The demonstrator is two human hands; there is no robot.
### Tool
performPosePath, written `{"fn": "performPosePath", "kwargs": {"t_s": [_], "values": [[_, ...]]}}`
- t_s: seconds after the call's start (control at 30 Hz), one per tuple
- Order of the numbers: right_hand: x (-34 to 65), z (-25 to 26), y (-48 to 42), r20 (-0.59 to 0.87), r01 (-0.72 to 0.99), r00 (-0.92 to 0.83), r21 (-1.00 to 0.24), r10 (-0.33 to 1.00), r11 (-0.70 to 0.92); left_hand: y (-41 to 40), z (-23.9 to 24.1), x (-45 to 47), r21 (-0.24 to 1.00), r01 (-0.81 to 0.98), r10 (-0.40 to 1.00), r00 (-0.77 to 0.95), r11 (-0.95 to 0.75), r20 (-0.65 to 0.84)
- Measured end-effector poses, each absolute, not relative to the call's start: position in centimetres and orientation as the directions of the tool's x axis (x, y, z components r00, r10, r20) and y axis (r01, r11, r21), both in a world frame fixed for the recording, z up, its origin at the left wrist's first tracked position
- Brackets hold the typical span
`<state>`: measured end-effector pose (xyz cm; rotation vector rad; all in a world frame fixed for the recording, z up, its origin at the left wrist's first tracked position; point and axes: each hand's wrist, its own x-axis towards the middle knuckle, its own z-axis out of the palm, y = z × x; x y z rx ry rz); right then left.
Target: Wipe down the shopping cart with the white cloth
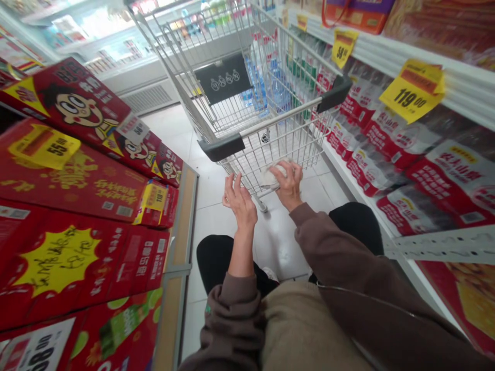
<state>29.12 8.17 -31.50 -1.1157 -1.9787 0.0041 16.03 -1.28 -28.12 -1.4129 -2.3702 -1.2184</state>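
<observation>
A metal shopping cart (pixel 286 125) stands in front of me, its wire basket facing my knees. My right hand (pixel 291 184) is closed on a white cloth (pixel 270 176) and presses it against the lower wires at the cart's near end. Part of the cloth is hidden behind my fingers. Just left of the cart's near lower corner, my left hand (pixel 240 203) is raised with its fingers loosely bent and a little apart. Nothing shows in it, and I cannot tell if its fingertips touch the wires. Dark grips (pixel 222 148) cap the handlebar's ends.
Stacked red boxes (pixel 77 180) with yellow price tags line the left side on a wood-edged base (pixel 180 221). Along the right run shelves with red-and-white bottle packs (pixel 452 175). A lit refrigerated case (pixel 131 67) stands beyond the cart. White floor tiles (pixel 209 221) lie below.
</observation>
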Motion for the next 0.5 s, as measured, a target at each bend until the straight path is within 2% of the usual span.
{"fn": "performPosePath", "kwargs": {"t_s": [0.17, 0.33, 0.5], "values": [[28.2, -32.2, 7.1, 0.661, 0.68, -0.2, -0.438, 0.724, 0.588, -1.8, -27.6, 15.4, 0.585, 0.797, 0.706, -0.5, 0.149, 0.502], [26.4, -31.9, 6.4, 0.677, 0.656, -0.286, -0.378, 0.678, 0.654, -2.4, -27.4, 14.9, 0.641, 0.759, 0.656, -0.544, 0.118, 0.523], [26.3, -32.2, 5.3, 0.656, 0.637, -0.226, -0.46, 0.72, 0.619, -3.1, -27.5, 13.8, 0.669, 0.736, 0.686, -0.541, 0.105, 0.487]]}}
